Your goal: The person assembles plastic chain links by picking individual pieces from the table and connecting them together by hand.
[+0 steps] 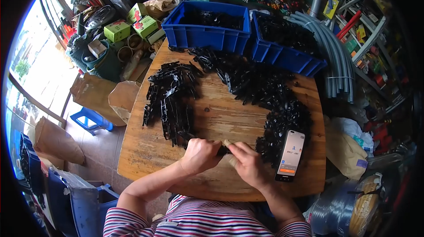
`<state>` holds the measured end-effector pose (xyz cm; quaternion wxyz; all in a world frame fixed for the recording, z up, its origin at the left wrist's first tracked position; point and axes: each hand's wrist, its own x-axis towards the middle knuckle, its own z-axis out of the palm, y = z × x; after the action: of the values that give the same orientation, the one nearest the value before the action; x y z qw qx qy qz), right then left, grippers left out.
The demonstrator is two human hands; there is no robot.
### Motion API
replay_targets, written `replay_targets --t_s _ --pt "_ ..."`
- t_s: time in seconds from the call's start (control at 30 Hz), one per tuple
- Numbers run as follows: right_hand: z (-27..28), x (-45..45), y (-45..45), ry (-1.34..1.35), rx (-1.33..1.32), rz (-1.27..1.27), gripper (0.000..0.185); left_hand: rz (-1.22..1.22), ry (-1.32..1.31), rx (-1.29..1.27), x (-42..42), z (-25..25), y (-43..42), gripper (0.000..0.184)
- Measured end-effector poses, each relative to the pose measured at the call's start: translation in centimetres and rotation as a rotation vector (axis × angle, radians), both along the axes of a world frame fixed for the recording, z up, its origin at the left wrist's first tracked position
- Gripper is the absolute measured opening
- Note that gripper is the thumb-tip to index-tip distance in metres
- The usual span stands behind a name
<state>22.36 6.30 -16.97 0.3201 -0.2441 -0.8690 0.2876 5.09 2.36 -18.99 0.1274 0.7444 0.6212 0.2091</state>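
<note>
Closed grip, black part (mostly hidden) [223, 150], wooden table [221, 118]

Black, Blue and Stripes on Brown Wood

The streaky brown wooden worktop [229, 118] bears glossy black plastic pieces [170, 100]. Two rectangular plastic bins [207, 37] are deep blue. The knit shirt [207, 217] has navy, white and red stripes.

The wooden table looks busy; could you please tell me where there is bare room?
Mid-table, between the left heap and right heap of black parts, just beyond the left hand and right hand. A second patch lies along the left edge of the table. It is crowded beside the blue bins and left of the phone.
</note>
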Motion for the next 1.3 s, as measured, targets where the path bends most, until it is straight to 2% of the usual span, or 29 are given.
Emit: replay_targets --t_s 0.03,0.13,0.17,0.27,0.37,0.47,0.5,0.6,0.63,0.67,0.73,0.77,0.8,0.83,0.87,0.9,0.93,1.0,1.07,1.13,1.17,1.27,1.3 --pt "0.0 -0.3 0.2 -0.033 0.134 -0.018 0.031 0.035 -0.068 -0.059 0.2 0.0 0.3 0.025" --pt "-0.4 0.7 0.2 -0.392 0.494 0.073 0.034 -0.076 -0.139 -0.06 0.1 -0.8 0.4 0.024" --pt "0.2 0.6 0.3 -0.496 0.586 0.081 0.031 -0.042 -0.077 -0.11 0.5 -1.3 0.4 0.025" --pt "-0.3 0.6 0.7 -0.591 0.546 0.091 0.019 -0.006 0.115 -0.196 1.2 -0.9 0.5 0.026" --pt "-0.3 0.6 1.4 -0.565 0.55 0.103 0.014 0.003 0.143 -0.234 1.3 -0.7 0.9 0.025" --pt "-1.0 0.6 1.7 -0.659 0.575 0.177 0.016 -0.073 0.143 -0.235 1.0 -1.1 1.5 0.023" --pt "-1.0 0.8 1.9 -0.614 0.548 0.152 0.015 -0.105 0.121 -0.332 0.8 -0.9 2.0 0.03" --pt "0.3 1.5 3.0 -0.553 0.476 -0.006 0.016 -0.204 -0.124 -0.344 -0.8 -0.1 3.5 0.039" --pt "1.0 2.2 3.5 -0.576 0.446 -0.109 0.017 -0.214 -0.289 -0.309 -2.4 0.6 4.7 0.039" --pt "1.6 2.9 4.2 -0.599 0.418 -0.212 0.019 -0.098 -0.428 -0.166 -3.6 1.9 6.2 0.026" --pt "-0.9 4.1 5.5 -0.694 0.337 -0.274 0.025 -0.223 -0.068 0.593 -8.0 2.3 12.4 0.014" --pt "-1.8 4.3 5.7 -0.7 0.308 -0.268 0.025 -0.164 -0.082 0.456 -10.0 4.4 15.0 0.024" --pt "-2.2 4.4 5.7 -0.707 0.277 -0.263 0.025 0.069 -0.844 0.014 -10.1 8.3 17.1 0.039" --pt "-2.2 4.3 5.5 -0.714 0.262 -0.273 0.019 0.086 -0.813 0.044 -10.5 11.1 19.6 0.063" --pt "-2.3 4.3 5.4 -0.679 0.274 -0.255 0.015 0.101 -0.856 0.115 -11.1 12.6 21.5 0.08" --pt "-2.6 4.4 5.4 -0.644 0.285 -0.239 0.011 0.197 -0.544 0.324 -13.8 11.9 25.3 0.085" --pt "-2.7 4.6 5.4 -0.608 0.3 -0.227 0.009 0.305 -0.322 0.428 -14.6 11.3 26.7 0.074" --pt "-1.5 4.6 5.1 -0.457 0.192 -0.219 0.007 0.42 0.36 0.083 -13.7 10.4 24.9 0.063" --pt "-0.5 4.5 4.6 -0.343 0.073 -0.235 0.011 0.37 0.643 -0.009 -14.4 2.9 23.9 0.049" --pt "-0.7 5.0 4.8 -0.25 -0.028 -0.184 0.019 0.36 0.585 -0.226 -13.8 -1.0 21.7 0.048" --pt "-0.4 5.1 4.8 -0.209 -0.079 -0.163 0.019 0.417 0.465 -0.11 -13.2 -2.7 20.5 0.048" --pt "-0.3 4.8 4.7 -0.144 -0.084 -0.138 0.023 0.243 0.462 0.096 -12.4 -3.9 17.7 0.045" --pt "-0.5 4.6 4.7 -0.123 -0.075 -0.137 0.022 0.194 0.432 0.126 -11.4 -3.4 16.5 0.031"
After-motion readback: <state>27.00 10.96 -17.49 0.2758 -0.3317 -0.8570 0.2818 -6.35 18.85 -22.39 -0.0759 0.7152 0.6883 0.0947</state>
